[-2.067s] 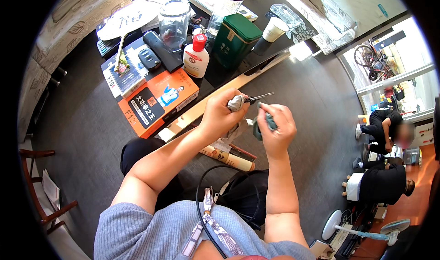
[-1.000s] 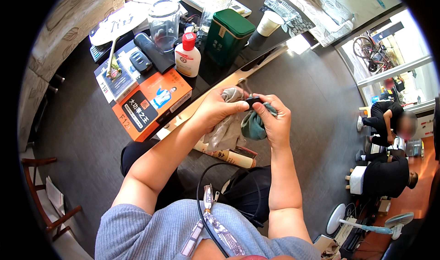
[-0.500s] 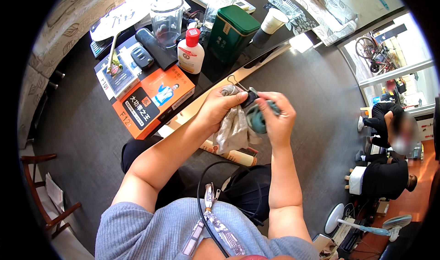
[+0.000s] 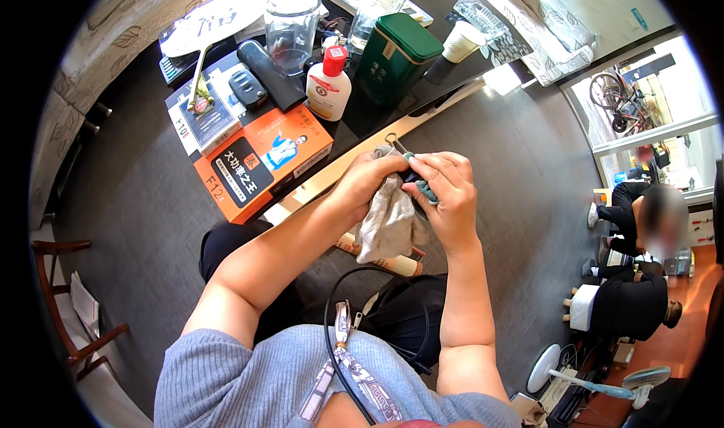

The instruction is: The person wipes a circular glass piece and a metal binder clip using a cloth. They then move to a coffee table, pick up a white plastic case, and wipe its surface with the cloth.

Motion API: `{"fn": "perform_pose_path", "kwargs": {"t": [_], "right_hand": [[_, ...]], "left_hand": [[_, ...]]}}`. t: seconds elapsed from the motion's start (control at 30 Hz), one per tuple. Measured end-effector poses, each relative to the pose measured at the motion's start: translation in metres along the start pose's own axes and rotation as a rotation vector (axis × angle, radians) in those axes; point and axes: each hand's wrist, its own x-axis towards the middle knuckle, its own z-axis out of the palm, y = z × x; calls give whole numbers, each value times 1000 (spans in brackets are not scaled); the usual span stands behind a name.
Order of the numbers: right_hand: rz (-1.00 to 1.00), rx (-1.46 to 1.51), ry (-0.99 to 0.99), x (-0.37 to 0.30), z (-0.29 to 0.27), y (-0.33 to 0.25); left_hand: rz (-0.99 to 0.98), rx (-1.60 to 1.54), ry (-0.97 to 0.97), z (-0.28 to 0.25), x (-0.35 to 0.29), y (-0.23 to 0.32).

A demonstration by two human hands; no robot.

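Observation:
In front of my lap, both hands are close together. My left hand [image 4: 367,181] is closed around a pale beige cloth [image 4: 386,228], which hangs below the fingers. Between the hands a small dark thing shows, and a thin metal loop [image 4: 392,139] sticks out above it; its kind is mostly hidden. My right hand [image 4: 450,194] pinches a teal cloth [image 4: 426,190], pressing it against the dark thing from the right side.
A black table [image 4: 354,130] lies ahead, holding an orange box [image 4: 264,160], a car key fob [image 4: 246,87], a red-capped bottle [image 4: 329,88], a green tin [image 4: 396,62], a glass jar [image 4: 291,32] and a paper cup [image 4: 462,42]. Two people sit at the far right near a fan [image 4: 543,368].
My right hand has drawn in against the left, and its fingers now cover most of the teal cloth and the dark thing. The metal loop has tilted slightly. My view has shifted a little.

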Motion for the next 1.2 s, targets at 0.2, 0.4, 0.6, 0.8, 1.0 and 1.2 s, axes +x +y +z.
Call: {"fn": "perform_pose_path", "kwargs": {"t": [0.2,0.4,0.6,0.8,1.0,1.2], "right_hand": [[-60,-81,-70,1,-5,-10],[-90,220,95,-2,-21,0],[-175,-133,309,-12,-12,-5],[-369,-173,193,-14,7,7],[90,-51,361,-16,-8,35],[491,873,301,-22,7,20]], "left_hand": [[-121,-129,4,-6,6,-8],[-137,-80,-17,-7,4,-9],[-295,-343,-85,-6,5,-9],[-385,-440,-237,-3,-9,1],[-424,-210,-91,1,-13,11],[-465,-272,-126,-2,-7,3]]}}
